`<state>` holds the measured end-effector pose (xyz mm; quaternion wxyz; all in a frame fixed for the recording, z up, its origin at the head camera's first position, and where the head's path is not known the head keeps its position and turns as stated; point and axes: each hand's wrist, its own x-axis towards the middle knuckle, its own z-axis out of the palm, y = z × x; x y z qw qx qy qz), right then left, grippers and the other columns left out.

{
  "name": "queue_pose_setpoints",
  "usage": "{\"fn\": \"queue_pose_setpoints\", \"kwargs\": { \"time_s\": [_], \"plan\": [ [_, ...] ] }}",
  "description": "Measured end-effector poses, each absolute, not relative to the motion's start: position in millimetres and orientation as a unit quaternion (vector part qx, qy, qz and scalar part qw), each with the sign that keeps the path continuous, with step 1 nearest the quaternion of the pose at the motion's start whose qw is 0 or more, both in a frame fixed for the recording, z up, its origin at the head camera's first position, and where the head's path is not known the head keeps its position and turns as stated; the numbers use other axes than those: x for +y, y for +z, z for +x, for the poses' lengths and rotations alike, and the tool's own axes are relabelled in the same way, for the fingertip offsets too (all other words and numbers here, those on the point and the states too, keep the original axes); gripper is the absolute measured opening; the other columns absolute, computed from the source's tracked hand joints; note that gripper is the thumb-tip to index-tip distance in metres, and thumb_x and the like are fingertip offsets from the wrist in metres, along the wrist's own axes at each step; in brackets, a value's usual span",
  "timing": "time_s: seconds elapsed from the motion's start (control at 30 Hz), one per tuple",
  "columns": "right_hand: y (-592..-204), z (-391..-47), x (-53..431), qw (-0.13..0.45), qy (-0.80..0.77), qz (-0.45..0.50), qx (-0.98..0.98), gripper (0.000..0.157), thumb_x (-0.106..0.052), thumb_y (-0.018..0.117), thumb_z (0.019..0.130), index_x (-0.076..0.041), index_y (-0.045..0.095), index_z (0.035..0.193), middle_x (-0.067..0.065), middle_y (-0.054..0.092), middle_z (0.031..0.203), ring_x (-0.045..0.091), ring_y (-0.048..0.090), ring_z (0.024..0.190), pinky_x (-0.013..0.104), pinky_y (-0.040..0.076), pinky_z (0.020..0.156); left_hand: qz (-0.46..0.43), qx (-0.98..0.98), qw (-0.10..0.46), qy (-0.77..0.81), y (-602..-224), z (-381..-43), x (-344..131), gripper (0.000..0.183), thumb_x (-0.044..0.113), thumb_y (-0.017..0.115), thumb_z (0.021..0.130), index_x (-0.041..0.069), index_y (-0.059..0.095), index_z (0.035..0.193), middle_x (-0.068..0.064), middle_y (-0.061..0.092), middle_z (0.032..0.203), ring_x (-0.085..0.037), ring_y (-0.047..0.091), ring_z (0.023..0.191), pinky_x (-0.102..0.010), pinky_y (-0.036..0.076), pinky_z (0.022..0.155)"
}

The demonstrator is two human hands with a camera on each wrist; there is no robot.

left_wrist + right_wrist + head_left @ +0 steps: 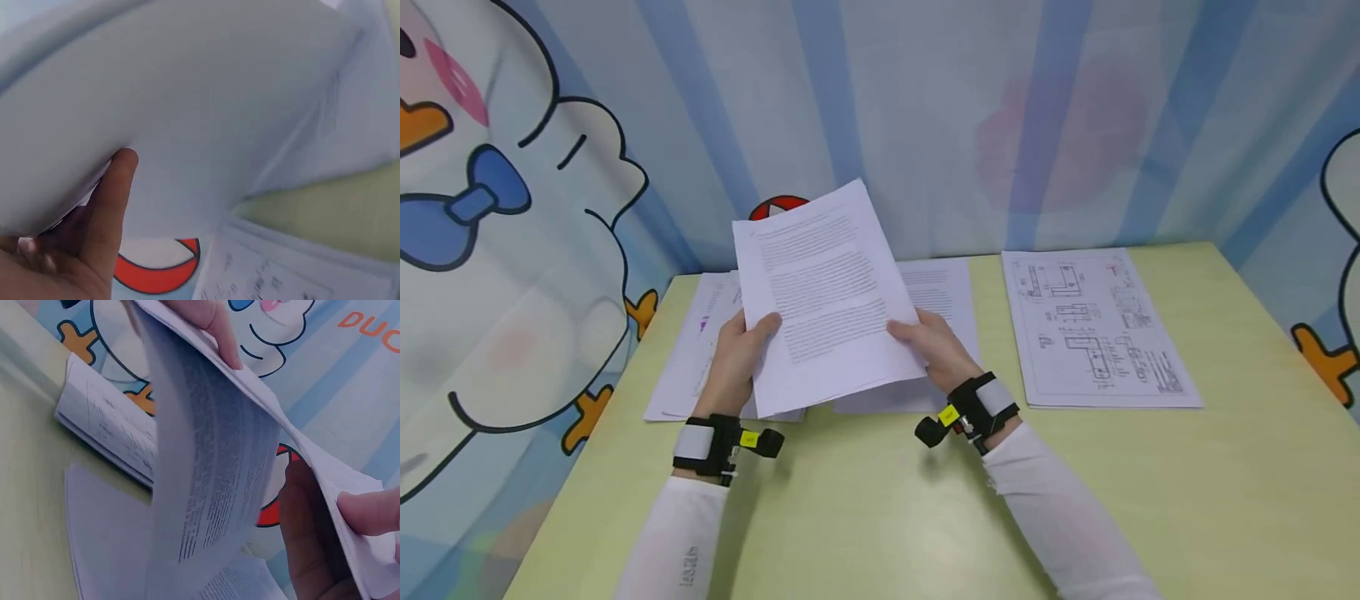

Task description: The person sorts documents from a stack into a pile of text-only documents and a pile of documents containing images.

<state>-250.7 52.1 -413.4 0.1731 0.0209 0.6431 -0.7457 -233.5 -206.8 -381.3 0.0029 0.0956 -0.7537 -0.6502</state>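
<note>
Both hands hold a stack of printed sheets (823,308) raised and tilted above the table. My left hand (735,354) grips its left edge, thumb on the printed face; in the left wrist view, fingers (115,200) of that hand lie against the back. On the right edge, my right hand (938,346) pinches the sheets between thumb in front and fingers behind. The right wrist view shows one printed sheet (212,456) sagging away from the rest. Below the held sheets lies another stack of text pages (943,296), partly covered by them.
At the left of the yellow-green table (850,517) is a pile of papers (681,358), partly hidden by the left hand and held sheets. A stack of technical drawings (1097,333) lies on the right. A striped curtain (925,125) with cartoon figures stands behind the table.
</note>
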Motion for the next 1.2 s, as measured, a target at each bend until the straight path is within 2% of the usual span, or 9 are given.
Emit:
{"fn": "queue_pose_setpoints", "kwargs": {
  "time_s": [0.17, 0.3, 0.5, 0.6, 0.67, 0.83, 0.93, 1.03, 1.2],
  "plan": [
    [-412.8, -251.4, 60.8, 0.141, -0.73, 0.031, 0.669, 0.04, -0.026, 0.061, 0.088, -0.014, 0.056, 0.126, 0.011, 0.066, 0.115, 0.017, 0.064, 0.09, 0.03, 0.05, 0.071, 0.051, -0.75, 0.018, -0.659, -365.8, -230.1, -188.5, 0.044, 0.028, 0.05, 0.095, 0.018, 0.044, 0.137, -0.01, 0.059, 0.12, -0.012, 0.064, 0.091, -0.022, 0.053, 0.067],
    [-416.6, -252.2, 69.9, 0.155, -0.739, 0.027, 0.655, 0.043, -0.031, 0.062, 0.087, -0.018, 0.054, 0.128, 0.011, 0.065, 0.114, 0.018, 0.065, 0.087, 0.03, 0.052, 0.067, 0.002, -0.743, 0.02, -0.669, -350.6, -230.2, -170.0, 0.04, 0.027, 0.049, 0.096, 0.018, 0.044, 0.135, -0.012, 0.058, 0.122, -0.014, 0.065, 0.092, -0.022, 0.054, 0.067],
    [-421.5, -251.5, 79.3, 0.217, -0.778, 0.01, 0.589, 0.058, -0.041, 0.054, 0.091, -0.019, 0.038, 0.142, 0.007, 0.049, 0.138, 0.017, 0.053, 0.109, 0.028, 0.047, 0.08, -0.056, -0.722, 0.006, -0.689, -329.2, -233.8, -136.2, 0.041, 0.026, 0.052, 0.095, 0.019, 0.045, 0.134, -0.013, 0.06, 0.119, -0.017, 0.069, 0.088, -0.024, 0.059, 0.066],
    [-418.8, -248.3, 84.0, 0.264, -0.812, -0.016, 0.52, 0.054, -0.043, 0.045, 0.095, -0.022, 0.035, 0.143, 0.002, 0.046, 0.135, 0.013, 0.05, 0.107, 0.025, 0.045, 0.081, -0.063, -0.728, 0.003, -0.682, -323.5, -236.9, -122.1, 0.042, 0.027, 0.054, 0.094, 0.02, 0.046, 0.134, -0.013, 0.06, 0.118, -0.018, 0.07, 0.086, -0.025, 0.059, 0.066],
    [-415.8, -245.5, 87.6, 0.295, -0.837, -0.032, 0.46, 0.048, -0.042, 0.041, 0.097, -0.021, 0.038, 0.14, 0.0, 0.052, 0.122, 0.009, 0.055, 0.099, 0.022, 0.048, 0.077, -0.067, -0.728, 0.003, -0.682, -321.3, -239.0, -115.4, 0.041, 0.027, 0.054, 0.093, 0.019, 0.047, 0.134, -0.013, 0.061, 0.117, -0.018, 0.07, 0.086, -0.025, 0.059, 0.066],
    [-409.5, -241.2, 96.5, 0.336, -0.895, -0.013, 0.294, 0.031, -0.026, 0.046, 0.098, -0.01, 0.052, 0.123, 0.003, 0.067, 0.1, 0.013, 0.068, 0.086, 0.022, 0.058, 0.068, -0.081, -0.71, 0.002, -0.699, -316.0, -240.8, -108.1, 0.04, 0.026, 0.054, 0.094, 0.018, 0.048, 0.132, -0.014, 0.061, 0.116, -0.018, 0.07, 0.086, -0.024, 0.059, 0.067],
    [-403.5, -239.0, 102.5, 0.34, -0.914, 0.007, 0.222, 0.025, -0.017, 0.046, 0.098, -0.004, 0.055, 0.117, 0.01, 0.069, 0.099, 0.021, 0.07, 0.086, 0.027, 0.06, 0.067, -0.096, -0.701, 0.002, -0.707, -311.2, -241.3, -105.4, 0.041, 0.027, 0.055, 0.093, 0.019, 0.048, 0.132, -0.013, 0.061, 0.116, -0.019, 0.07, 0.088, -0.025, 0.059, 0.069],
    [-396.1, -236.9, 107.3, 0.347, -0.916, 0.015, 0.203, 0.023, -0.017, 0.046, 0.098, -0.003, 0.057, 0.113, 0.012, 0.071, 0.095, 0.023, 0.071, 0.083, 0.028, 0.06, 0.064, -0.109, -0.691, 0.002, -0.715, -306.3, -241.6, -104.7, 0.042, 0.029, 0.056, 0.092, 0.019, 0.048, 0.132, -0.014, 0.061, 0.116, -0.019, 0.07, 0.09, -0.026, 0.058, 0.07],
    [-380.9, -234.3, 113.0, 0.357, -0.91, -0.003, 0.212, 0.026, -0.018, 0.045, 0.098, -0.004, 0.055, 0.118, 0.012, 0.07, 0.098, 0.023, 0.071, 0.085, 0.029, 0.06, 0.068, -0.117, -0.654, -0.005, -0.747, -300.9, -240.1, -108.3, 0.044, 0.029, 0.057, 0.091, 0.017, 0.046, 0.132, -0.014, 0.061, 0.119, -0.019, 0.07, 0.092, -0.028, 0.058, 0.072]
  ]
}}
